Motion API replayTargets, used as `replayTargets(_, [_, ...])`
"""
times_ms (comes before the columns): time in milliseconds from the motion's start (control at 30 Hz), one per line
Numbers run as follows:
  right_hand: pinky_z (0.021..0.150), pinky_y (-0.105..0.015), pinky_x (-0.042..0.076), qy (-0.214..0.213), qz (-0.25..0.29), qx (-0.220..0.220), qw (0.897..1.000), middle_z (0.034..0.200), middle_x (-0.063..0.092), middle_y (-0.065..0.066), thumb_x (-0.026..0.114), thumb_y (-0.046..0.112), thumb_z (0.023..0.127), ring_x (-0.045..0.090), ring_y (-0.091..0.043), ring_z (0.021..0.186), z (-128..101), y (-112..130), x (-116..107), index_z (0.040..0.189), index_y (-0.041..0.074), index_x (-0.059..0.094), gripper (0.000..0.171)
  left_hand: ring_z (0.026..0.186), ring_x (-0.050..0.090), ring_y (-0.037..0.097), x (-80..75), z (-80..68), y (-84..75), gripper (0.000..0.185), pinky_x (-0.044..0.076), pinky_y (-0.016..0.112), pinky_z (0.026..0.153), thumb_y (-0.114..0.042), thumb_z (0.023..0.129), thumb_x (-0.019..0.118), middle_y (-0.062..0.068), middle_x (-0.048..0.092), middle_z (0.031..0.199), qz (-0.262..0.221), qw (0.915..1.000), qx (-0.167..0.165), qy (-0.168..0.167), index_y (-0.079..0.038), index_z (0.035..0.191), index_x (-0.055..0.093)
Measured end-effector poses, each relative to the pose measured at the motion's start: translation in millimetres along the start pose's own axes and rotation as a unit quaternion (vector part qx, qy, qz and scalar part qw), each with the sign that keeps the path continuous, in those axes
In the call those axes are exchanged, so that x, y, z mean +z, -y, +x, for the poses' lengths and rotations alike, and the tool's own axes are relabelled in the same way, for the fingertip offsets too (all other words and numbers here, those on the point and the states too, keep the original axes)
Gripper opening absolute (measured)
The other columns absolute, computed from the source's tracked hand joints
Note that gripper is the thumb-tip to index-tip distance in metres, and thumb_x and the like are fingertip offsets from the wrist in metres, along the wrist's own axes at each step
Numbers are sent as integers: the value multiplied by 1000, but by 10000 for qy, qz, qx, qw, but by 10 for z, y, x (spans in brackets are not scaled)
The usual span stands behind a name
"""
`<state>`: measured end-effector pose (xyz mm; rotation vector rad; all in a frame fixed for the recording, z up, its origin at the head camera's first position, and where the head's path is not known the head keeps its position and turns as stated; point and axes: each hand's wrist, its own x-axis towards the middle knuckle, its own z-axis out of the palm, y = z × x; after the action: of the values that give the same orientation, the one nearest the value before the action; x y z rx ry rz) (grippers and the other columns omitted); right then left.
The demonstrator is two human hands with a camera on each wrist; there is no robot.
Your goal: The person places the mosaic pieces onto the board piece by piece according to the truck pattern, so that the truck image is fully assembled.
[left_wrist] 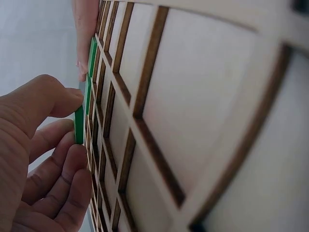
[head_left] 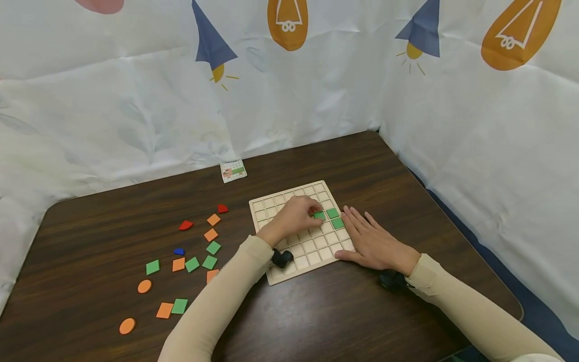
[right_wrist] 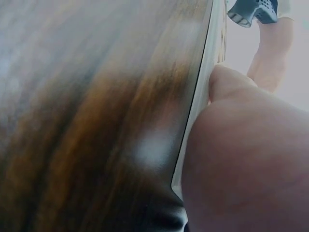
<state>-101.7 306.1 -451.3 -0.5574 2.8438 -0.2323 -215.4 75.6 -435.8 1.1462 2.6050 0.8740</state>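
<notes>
A pale wooden grid board (head_left: pixel 309 259) lies at an angle on the dark table. Over its middle, my left hand (head_left: pixel 294 217) pinches a green square tile (left_wrist: pixel 79 124) between thumb and fingers, close above the cells. Two more green tiles, one (head_left: pixel 332 213) behind the other (head_left: pixel 337 222), sit in cells near the right edge. My right hand (head_left: pixel 375 244) rests along that edge with straight fingers, its fingertips beside the nearer tile. In the right wrist view, the base of this hand (right_wrist: pixel 241 159) covers part of the board's side.
Left of the board lie scattered green tiles (head_left: pixel 192 264), orange squares (head_left: pixel 178 264), orange discs (head_left: pixel 127 326), red pieces (head_left: pixel 186 225) and a blue piece (head_left: pixel 179 251). A small patterned card (head_left: pixel 233 171) lies near the table's back edge. White printed curtains (head_left: pixel 289 100) hang behind and to the right.
</notes>
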Motion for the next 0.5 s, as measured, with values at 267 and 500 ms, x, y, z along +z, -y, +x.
replayTargets(267, [130,-63,14,12,35,0,10000,176,4,-16,43,75,98,6,-36,164,-2,2,-8,166,3,10,105,95,73,19,32,36,-19,25,61,33,87,-18,89,74,8,79,104,38,9999,-137,96,-6,111,79])
replayTargets(500, [131,-62,15,-3,33,-22,10000,176,4,-17,44,74,98,6,-36,164,2,-1,-6,166,3,10,104,99,73,20,41,62,-30,27,61,35,90,-19,91,76,9,78,109,47,9996,-192,193,-5,114,78])
